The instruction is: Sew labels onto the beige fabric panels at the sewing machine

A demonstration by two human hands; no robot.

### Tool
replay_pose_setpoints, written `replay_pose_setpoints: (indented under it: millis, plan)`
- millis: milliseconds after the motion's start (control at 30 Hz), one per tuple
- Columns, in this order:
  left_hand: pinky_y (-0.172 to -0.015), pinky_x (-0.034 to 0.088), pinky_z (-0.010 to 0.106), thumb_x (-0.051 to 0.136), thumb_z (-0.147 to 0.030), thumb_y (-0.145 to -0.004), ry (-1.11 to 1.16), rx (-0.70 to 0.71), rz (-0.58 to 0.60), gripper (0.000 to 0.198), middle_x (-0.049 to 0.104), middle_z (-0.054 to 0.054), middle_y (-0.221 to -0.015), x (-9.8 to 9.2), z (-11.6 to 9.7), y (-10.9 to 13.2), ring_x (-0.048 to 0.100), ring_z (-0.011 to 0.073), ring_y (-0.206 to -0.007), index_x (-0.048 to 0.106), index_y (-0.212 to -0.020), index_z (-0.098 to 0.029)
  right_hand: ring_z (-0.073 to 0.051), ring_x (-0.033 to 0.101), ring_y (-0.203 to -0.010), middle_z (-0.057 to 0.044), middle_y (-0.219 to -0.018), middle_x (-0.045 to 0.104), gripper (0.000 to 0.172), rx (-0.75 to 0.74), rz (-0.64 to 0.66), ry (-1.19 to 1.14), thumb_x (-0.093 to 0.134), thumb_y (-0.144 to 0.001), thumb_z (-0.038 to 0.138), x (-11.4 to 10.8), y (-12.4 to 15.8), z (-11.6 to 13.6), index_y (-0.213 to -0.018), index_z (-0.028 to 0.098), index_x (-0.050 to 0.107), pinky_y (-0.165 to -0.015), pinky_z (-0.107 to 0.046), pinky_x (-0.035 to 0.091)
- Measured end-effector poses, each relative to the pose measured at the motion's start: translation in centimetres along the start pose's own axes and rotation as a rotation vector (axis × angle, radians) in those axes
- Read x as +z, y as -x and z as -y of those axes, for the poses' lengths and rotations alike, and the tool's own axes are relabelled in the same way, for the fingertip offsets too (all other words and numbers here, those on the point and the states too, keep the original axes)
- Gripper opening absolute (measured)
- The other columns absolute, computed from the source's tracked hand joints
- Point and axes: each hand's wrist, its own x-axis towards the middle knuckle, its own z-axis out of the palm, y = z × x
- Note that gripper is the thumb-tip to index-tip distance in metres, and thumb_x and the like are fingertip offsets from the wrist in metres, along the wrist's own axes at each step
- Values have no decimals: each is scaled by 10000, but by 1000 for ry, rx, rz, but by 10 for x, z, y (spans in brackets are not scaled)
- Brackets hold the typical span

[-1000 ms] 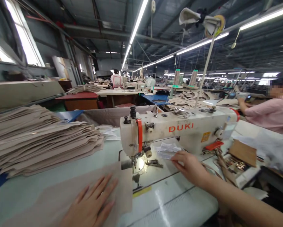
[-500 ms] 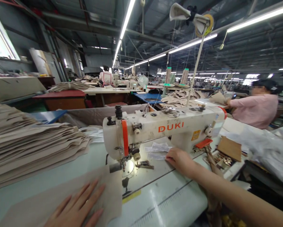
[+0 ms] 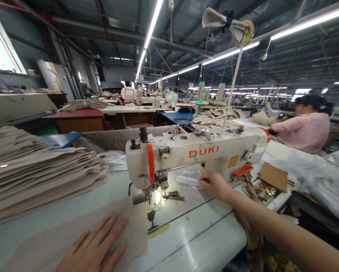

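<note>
My left hand [image 3: 97, 241] lies flat, fingers spread, on a beige fabric panel [image 3: 135, 230] in front of the sewing machine [image 3: 175, 151]. The panel's right edge reaches close to the needle area. Under the machine's arm, my right hand [image 3: 214, 185] pinches the right end of a white label strip [image 3: 189, 180], one of several lying overlapped on the machine bed. A small metal thread snipper [image 3: 173, 195] rests on the bed between the needle plate and the strips.
Stacked beige panels [image 3: 44, 181] rise at the left, with more white strips [image 3: 116, 160] beside them. On the right are a tray of metal parts [image 3: 267, 192], brown card [image 3: 273, 176] and clear plastic [image 3: 319, 181]. A co-worker in pink [image 3: 305, 128] sits beyond.
My right hand's fingertips have closed in a pinch at the strips' right end, and the strips have shifted slightly. My left hand stays flat on the panel.
</note>
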Motion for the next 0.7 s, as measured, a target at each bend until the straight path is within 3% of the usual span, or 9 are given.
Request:
replay_pose_setpoints:
  millis: [67, 167, 267, 333, 433, 567, 700]
  plan:
    - [-1041, 422, 561, 417, -517, -913, -12, 26, -63, 530, 513, 76, -1445, -9, -2, 0, 535, 345, -1275, 563, -1369, -291, -190, 634, -780, -62, -829, 697, 195, -45, -22, 21, 523, -842, 65, -5, 5, 9, -789, 165, 683, -687, -256, 455]
    - [-1076, 404, 500, 430, -474, -928, -21, 145, -255, 527, 459, 75, -1492, -33, -15, 4, 515, 309, -1300, 528, -1400, -261, -217, 608, -856, -83, -889, 679, 184, -159, -27, 41, 511, -892, 109, -14, 19, 35, -836, 174, 674, -775, -307, 448]
    - [-1133, 348, 408, 437, -405, -953, 19, 233, -451, 551, 471, 71, -1489, -65, -43, 5, 496, 247, -1321, 392, -1475, -234, -215, 579, -816, -77, -849, 665, 202, -411, -29, 135, 485, -938, 138, -17, 37, 75, -818, 175, 643, -765, -321, 433]
    - [-1140, 338, 354, 450, -370, -963, 63, 298, -503, 541, 543, 60, -1430, -83, -65, 1, 519, 210, -1298, 356, -1477, -227, -199, 568, -785, -64, -824, 662, 192, -569, -6, 142, 489, -945, 142, -15, 46, 104, -810, 177, 620, -743, -305, 430]
    - [-1094, 400, 308, 441, -316, -988, 133, 390, -538, 404, 682, 48, -1241, -99, -87, -7, 624, 177, -1158, 448, -1376, -202, -187, 578, -803, -56, -864, 676, 135, -712, 26, 54, 497, -947, 160, -8, 50, 137, -882, 163, 615, -762, -293, 442]
    - [-959, 503, 264, 389, -310, -1018, 250, 351, -578, 236, 745, -21, -891, -102, -84, -16, 706, 144, -842, 609, -1063, -237, -171, 592, -740, -33, -799, 672, 144, -674, 5, -52, 524, -943, 191, 5, 40, 151, -848, 172, 631, -694, -269, 441]
    - [-924, 505, 278, 373, -226, -1013, 270, 383, -542, 312, 713, -38, -774, -101, -63, -25, 676, 126, -721, 632, -839, -233, -171, 604, -739, -32, -771, 667, 138, -581, -37, -126, 568, -923, 181, 20, 30, 142, -806, 176, 642, -678, -258, 434]
